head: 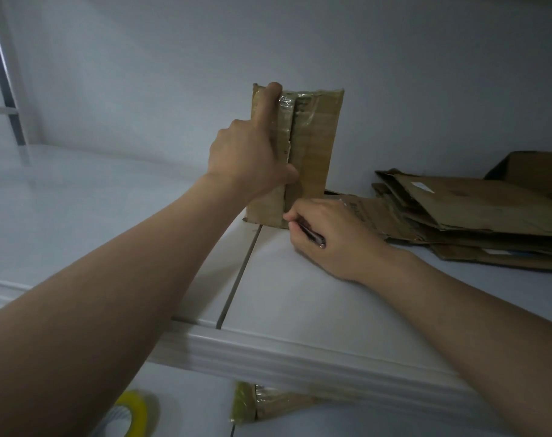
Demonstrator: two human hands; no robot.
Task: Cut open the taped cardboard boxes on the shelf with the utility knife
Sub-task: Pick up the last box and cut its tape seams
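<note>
The white shelf [79, 190] lies bare to the left, its moulded front lip running across below both forearms. The left hand [246, 156] grips the upright cardboard box [315, 137] mid-shelf near the wall. The box's glossy taped centre seam gapes, with ragged edges. At the seam's foot, the right hand [328, 238] is closed round the utility knife [312, 236]. Flattened cardboard [473, 209] crowds the right, and its white label [421, 185] and print are unreadable.
</note>
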